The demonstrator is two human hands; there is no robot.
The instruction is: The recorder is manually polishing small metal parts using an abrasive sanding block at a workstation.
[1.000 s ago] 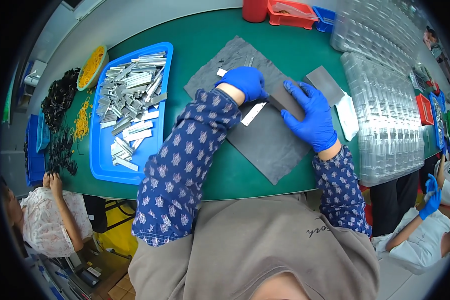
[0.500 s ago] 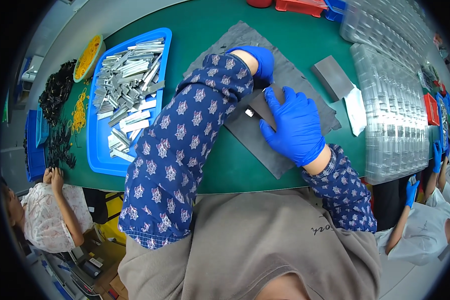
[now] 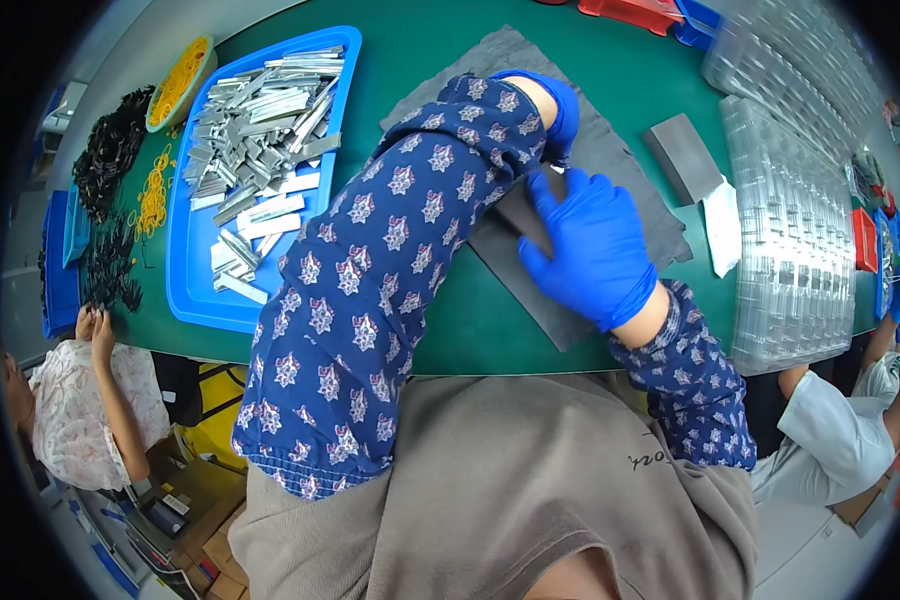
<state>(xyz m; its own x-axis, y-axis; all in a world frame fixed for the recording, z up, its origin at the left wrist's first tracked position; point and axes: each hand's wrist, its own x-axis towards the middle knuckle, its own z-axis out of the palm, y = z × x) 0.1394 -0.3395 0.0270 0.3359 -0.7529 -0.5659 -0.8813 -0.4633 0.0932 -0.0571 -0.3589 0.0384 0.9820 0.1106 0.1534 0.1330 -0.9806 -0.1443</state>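
My right hand (image 3: 595, 250), in a blue glove, is closed over a dark grey rectangular block (image 3: 526, 222). Its thumb lies along the near side and its fingers over the top. Under the block is a dark grey sheet (image 3: 530, 285), laid askew on the table. My left hand (image 3: 562, 112), also gloved in blue, bends down just beyond the block. Its fingers are mostly hidden behind the wrist and patterned sleeve, so what they touch cannot be made out. A small pale spot shows between the two hands.
A blue tray (image 3: 192, 285) of flat metal pieces (image 3: 260, 125) stands left. Beyond it are a bowl (image 3: 207, 75) of yellow bands and black bundles (image 3: 115, 150). To the right lie a second grey block (image 3: 682, 158), a white cloth (image 3: 721, 228) and clear plastic trays (image 3: 785, 240). Other people sit at both sides.
My left hand has shifted right, and its sleeve now covers more of the block's left end. The shiny metal piece seen beside the block is out of sight. My right hand stays on the block.
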